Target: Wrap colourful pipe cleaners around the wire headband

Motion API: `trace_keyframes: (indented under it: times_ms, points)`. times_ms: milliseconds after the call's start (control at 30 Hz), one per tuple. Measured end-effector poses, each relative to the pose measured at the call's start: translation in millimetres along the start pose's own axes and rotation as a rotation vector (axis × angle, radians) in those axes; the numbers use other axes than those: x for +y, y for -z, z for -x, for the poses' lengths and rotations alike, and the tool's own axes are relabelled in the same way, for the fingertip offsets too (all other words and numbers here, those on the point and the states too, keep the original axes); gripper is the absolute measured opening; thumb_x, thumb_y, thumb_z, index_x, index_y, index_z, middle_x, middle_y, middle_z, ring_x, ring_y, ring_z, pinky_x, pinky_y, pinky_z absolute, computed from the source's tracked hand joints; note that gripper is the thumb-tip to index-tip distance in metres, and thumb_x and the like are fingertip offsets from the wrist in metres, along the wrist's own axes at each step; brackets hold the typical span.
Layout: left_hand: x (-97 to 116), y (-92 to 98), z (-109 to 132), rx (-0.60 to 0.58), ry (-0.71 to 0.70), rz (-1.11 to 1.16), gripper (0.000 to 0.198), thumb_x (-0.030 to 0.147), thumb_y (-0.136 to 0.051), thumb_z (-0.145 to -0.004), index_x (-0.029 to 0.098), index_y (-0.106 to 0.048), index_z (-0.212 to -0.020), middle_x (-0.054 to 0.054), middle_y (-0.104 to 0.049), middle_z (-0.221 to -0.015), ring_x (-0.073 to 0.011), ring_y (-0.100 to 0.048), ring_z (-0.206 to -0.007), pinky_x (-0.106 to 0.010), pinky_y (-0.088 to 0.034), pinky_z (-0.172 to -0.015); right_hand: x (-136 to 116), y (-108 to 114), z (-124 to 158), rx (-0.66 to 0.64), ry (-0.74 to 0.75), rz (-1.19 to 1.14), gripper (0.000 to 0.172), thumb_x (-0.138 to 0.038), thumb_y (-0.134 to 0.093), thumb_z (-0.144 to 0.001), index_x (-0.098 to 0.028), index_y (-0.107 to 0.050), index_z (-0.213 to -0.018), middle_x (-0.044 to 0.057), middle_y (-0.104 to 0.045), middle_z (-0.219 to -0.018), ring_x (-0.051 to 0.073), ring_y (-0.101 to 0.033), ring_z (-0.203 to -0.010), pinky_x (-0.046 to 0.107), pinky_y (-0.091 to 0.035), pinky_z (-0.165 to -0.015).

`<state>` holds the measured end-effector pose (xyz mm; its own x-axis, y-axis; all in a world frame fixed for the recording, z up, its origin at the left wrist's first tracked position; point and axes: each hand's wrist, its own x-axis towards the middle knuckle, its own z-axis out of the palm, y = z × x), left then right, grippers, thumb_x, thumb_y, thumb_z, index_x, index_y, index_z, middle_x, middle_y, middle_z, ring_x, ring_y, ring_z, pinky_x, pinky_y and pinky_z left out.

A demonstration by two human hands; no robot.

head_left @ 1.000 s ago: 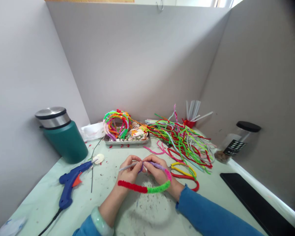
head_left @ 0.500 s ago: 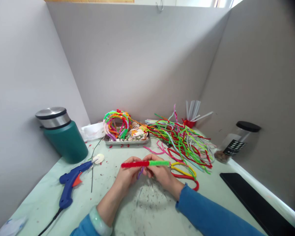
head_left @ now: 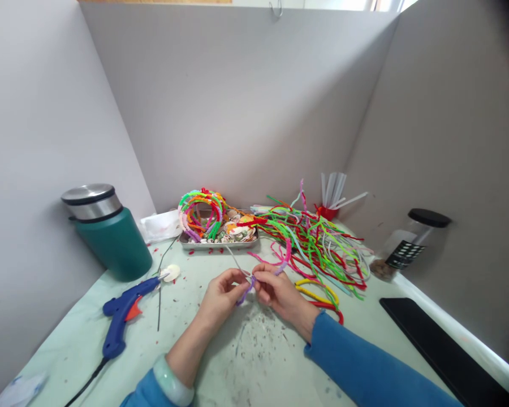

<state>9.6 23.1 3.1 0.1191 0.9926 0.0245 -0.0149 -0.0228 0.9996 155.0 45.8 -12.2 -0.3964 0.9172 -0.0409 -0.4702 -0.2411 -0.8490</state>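
Note:
My left hand (head_left: 225, 294) pinches a purple fuzzy stem (head_left: 246, 293), whose short end hangs below the fingertips. Close beside it, my right hand (head_left: 275, 291) pinches the same piece where the two hands meet. A pink and lilac fuzzy length (head_left: 287, 254) rises in a curve above my right hand. From between the hands a thin pale strand (head_left: 233, 257) slants up to the left. Fingers hide the spot where these parts join.
Behind are a metal tray (head_left: 220, 246) with coloured rings (head_left: 201, 215) and a tangled heap of stems (head_left: 314, 243). A blue glue gun (head_left: 121, 322) and green bottle (head_left: 114, 243) stand left; a jar (head_left: 411, 243) and black bar (head_left: 441, 345) are right.
The straight red and green fuzzy length has gone from above my hands. A pink and lilac curve and a thin pale strand now show there, and my fingertips have shifted at the purple stem.

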Motion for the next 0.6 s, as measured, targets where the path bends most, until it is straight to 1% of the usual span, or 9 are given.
trace_keyframes:
  times_ms: [100, 167, 367, 500, 600]
  points:
    - [-0.4, -0.8, 0.4, -0.029, -0.018, -0.022, 0.025, 0.033, -0.067, -0.065, 0.014, -0.059, -0.080, 0.004, -0.056, -0.061, -0.0029, -0.036, -0.039, -0.016, -0.025, -0.038, 0.7, -0.4, 0.7, -0.021, -0.006, 0.013, 0.015, -0.024, -0.061, -0.069, -0.016, -0.051, -0.076, -0.006, -0.054, -0.050, 0.004, -0.038, -0.031, 0.016, -0.025, -0.031]
    - [-2.3, 0.0, -0.2, -0.019, -0.029, -0.037, 0.025, 0.033, -0.067, -0.065, 0.014, -0.059, -0.080, 0.005, -0.055, -0.058, -0.0034, -0.036, -0.039, -0.017, -0.026, -0.039, 1.2, -0.5, 1.0, -0.020, -0.010, 0.027, 0.015, -0.025, -0.061, -0.069, -0.016, -0.051, -0.076, -0.006, -0.055, -0.049, 0.004, -0.039, -0.031, 0.016, -0.026, -0.032]
    - [-5.7, 1.7, -1.3, 0.016, -0.086, -0.082, 0.025, 0.034, -0.067, -0.066, 0.013, -0.059, -0.075, 0.002, -0.057, -0.059, -0.0060, -0.043, -0.046, -0.017, -0.032, -0.045, 3.9, -0.3, 1.1, -0.032, -0.004, 0.080, 0.018, -0.028, -0.062, -0.069, -0.016, -0.051, -0.077, -0.005, -0.056, -0.049, 0.005, -0.041, -0.031, 0.016, -0.027, -0.032]
    - [-5.9, 0.8, -0.8, 0.018, -0.081, -0.085, 0.030, 0.041, -0.063, -0.070, 0.012, -0.058, -0.076, 0.002, -0.057, -0.058, -0.0046, -0.038, -0.040, -0.017, -0.029, -0.040, 4.8, -1.2, 1.1, -0.029, 0.019, 0.096, 0.018, -0.028, -0.061, -0.070, -0.016, -0.050, -0.077, -0.005, -0.056, -0.051, 0.005, -0.042, -0.032, 0.016, -0.028, -0.033]
    - [-9.3, 1.0, -1.4, 0.018, -0.098, -0.119, 0.028, 0.040, -0.062, -0.071, 0.013, -0.057, -0.078, 0.002, -0.056, -0.057, -0.0047, -0.037, -0.040, -0.017, -0.028, -0.040, 4.7, -3.1, 1.4, -0.006, 0.048, 0.116, 0.016, -0.027, -0.060, -0.071, -0.017, -0.049, -0.077, -0.007, -0.055, -0.049, 0.005, -0.041, -0.031, 0.016, -0.027, -0.032]
